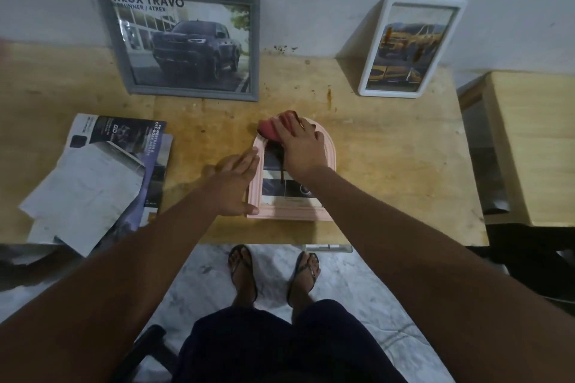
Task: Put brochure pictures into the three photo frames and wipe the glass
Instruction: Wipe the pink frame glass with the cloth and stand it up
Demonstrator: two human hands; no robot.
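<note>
Hands met at the arched pink photo frame (289,211), which lay flat on the yellowish wooden table (389,165). Our right hand (303,149) pressed a crumpled red cloth (275,129) onto its glass with fingers spread. Our left hand (233,186), fingers straight together, braced its left edge.

Upper glass of the pink arched frame (289,211) hidden under the right hand (303,149) and red cloth (273,129), brochure (137,140) at left half covered by white sheet (84,180), small print unreadable
</note>
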